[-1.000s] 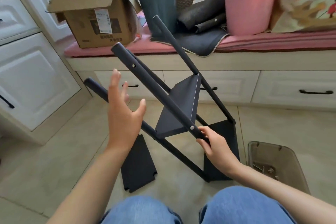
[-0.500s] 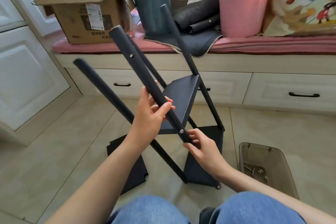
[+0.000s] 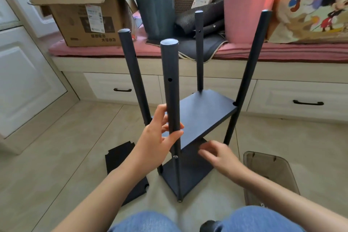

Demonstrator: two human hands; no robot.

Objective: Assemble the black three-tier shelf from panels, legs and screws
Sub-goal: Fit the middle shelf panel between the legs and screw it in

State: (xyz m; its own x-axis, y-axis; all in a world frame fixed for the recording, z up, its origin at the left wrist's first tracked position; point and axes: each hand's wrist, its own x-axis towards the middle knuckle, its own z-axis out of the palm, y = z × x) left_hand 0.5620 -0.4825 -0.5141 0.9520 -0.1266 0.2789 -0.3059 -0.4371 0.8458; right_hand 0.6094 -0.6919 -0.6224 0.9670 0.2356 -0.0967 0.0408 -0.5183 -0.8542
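Gripping the near leg (image 3: 170,88) with my left hand (image 3: 158,143), right hand (image 3: 218,154) loose, I'm steadying the two-tier frame; third panel (image 3: 120,158) lying on the floor probably goes next.

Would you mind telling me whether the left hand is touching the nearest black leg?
Touching. The head view shows the left hand wrapped around the nearest leg, thumb in front, fingers behind.

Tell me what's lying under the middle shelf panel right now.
Under the middle panel sits the bottom panel, with the right hand reaching between them. The bottom panel's far part is hidden.
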